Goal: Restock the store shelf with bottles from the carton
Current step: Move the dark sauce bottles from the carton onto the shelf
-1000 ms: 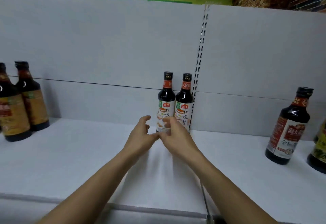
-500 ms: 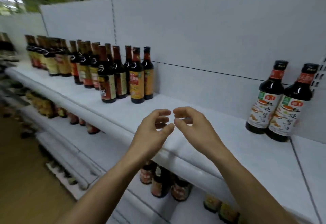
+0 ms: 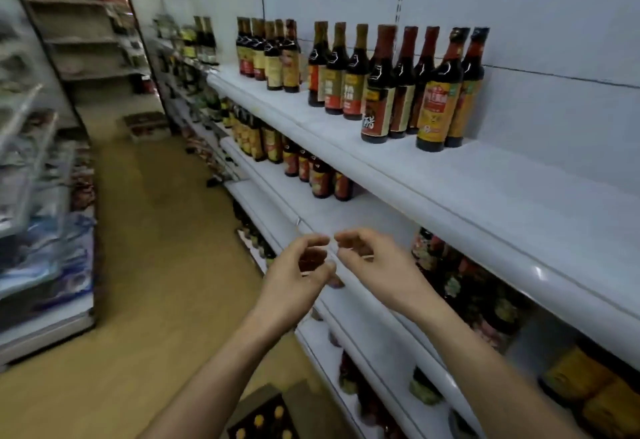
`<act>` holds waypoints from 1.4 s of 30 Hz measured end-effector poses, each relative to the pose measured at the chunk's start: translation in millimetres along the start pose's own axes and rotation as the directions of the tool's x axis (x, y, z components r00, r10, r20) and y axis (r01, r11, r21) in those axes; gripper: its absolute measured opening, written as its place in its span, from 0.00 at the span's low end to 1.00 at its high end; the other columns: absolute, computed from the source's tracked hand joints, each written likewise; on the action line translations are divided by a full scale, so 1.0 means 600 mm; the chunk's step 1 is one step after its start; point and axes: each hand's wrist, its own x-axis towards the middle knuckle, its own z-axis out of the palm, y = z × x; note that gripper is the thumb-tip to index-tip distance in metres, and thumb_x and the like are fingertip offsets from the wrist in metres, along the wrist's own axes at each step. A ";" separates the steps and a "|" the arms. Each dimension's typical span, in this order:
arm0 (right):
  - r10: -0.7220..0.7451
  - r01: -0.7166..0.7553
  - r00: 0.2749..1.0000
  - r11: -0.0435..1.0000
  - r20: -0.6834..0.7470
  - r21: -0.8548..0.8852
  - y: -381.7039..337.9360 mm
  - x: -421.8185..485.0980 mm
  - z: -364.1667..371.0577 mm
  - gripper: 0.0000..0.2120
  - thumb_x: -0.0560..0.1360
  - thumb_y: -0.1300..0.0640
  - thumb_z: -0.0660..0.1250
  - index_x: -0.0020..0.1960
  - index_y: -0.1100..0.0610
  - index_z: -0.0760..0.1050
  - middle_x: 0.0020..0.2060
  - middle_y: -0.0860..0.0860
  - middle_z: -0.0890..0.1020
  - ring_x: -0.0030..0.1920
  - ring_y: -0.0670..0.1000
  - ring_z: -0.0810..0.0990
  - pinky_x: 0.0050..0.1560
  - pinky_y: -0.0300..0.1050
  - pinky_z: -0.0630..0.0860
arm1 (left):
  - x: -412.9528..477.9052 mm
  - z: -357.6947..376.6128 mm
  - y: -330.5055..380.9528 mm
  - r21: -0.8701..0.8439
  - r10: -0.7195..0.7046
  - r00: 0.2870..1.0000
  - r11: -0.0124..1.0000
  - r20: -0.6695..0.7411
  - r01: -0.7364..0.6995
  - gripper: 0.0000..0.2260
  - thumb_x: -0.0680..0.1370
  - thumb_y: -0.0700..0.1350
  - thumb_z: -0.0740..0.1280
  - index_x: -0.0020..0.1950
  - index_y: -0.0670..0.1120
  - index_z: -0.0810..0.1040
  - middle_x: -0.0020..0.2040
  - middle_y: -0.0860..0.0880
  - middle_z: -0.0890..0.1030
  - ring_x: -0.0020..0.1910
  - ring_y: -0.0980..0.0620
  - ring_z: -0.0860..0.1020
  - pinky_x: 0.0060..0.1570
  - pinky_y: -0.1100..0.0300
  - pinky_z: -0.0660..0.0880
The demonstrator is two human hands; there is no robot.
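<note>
My left hand and my right hand hang side by side in front of the lower shelves, fingers curled and apart, holding nothing. Near the bottom edge an open brown carton sits on the floor, with several yellow-capped bottles showing inside. The white top shelf carries several dark bottles with red and yellow labels in rows at the left and middle. Both hands are well above the carton and below the top shelf.
Lower shelves on the right hold more bottles and yellow packs. A wood-look aisle floor runs away to the left. Another rack of packaged goods stands across the aisle.
The view has swung left and down, away from the two red-capped bottles by the shelf divider. Both hands came off the shelf and hang lower. The carton has come into view.
</note>
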 end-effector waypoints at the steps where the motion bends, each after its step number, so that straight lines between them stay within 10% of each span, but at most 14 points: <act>1: -0.006 0.006 0.999 1.000 0.036 0.012 0.002 0.007 0.028 0.11 0.81 0.52 0.66 0.63 0.45 0.78 0.55 0.41 0.82 0.53 0.39 0.80 0.54 0.36 0.78 | -0.010 -0.014 -0.018 0.001 -0.027 0.999 1.000 -0.032 0.027 0.13 0.82 0.44 0.69 0.66 0.53 0.77 0.58 0.55 0.81 0.55 0.63 0.80 0.51 0.67 0.79; 8: -0.031 0.027 0.948 1.000 0.316 0.016 0.058 0.048 0.207 0.12 0.81 0.52 0.67 0.64 0.48 0.78 0.57 0.45 0.82 0.57 0.43 0.80 0.61 0.47 0.79 | -0.069 -0.064 -0.164 -0.029 -0.294 0.931 0.955 -0.216 0.295 0.14 0.81 0.44 0.69 0.66 0.53 0.76 0.58 0.52 0.80 0.55 0.60 0.79 0.46 0.72 0.75; 22: 0.060 -0.033 0.678 0.998 0.733 -0.050 0.350 0.000 0.518 0.13 0.81 0.55 0.68 0.65 0.51 0.77 0.51 0.41 0.80 0.53 0.41 0.79 0.55 0.40 0.78 | -0.216 0.057 -0.550 -0.194 -0.694 0.638 0.713 -0.334 0.674 0.17 0.81 0.43 0.69 0.70 0.50 0.73 0.55 0.50 0.78 0.51 0.60 0.78 0.45 0.70 0.75; 33: 0.135 -0.008 0.576 0.987 0.806 -0.159 0.721 -0.112 0.797 0.13 0.81 0.53 0.68 0.65 0.50 0.77 0.51 0.43 0.79 0.54 0.45 0.81 0.59 0.53 0.81 | -0.277 0.172 -0.981 -0.062 -0.728 0.659 0.678 -0.188 0.732 0.18 0.82 0.46 0.68 0.71 0.51 0.72 0.57 0.51 0.78 0.56 0.54 0.78 0.47 0.67 0.75; 42: 0.129 0.206 0.302 0.959 0.945 -0.197 0.964 -0.142 0.993 0.19 0.80 0.50 0.69 0.71 0.47 0.73 0.58 0.44 0.81 0.55 0.42 0.81 0.59 0.45 0.80 | -0.303 0.220 -1.288 0.092 -0.675 0.736 0.730 -0.056 0.677 0.17 0.82 0.45 0.68 0.70 0.49 0.74 0.56 0.50 0.78 0.53 0.55 0.78 0.47 0.74 0.73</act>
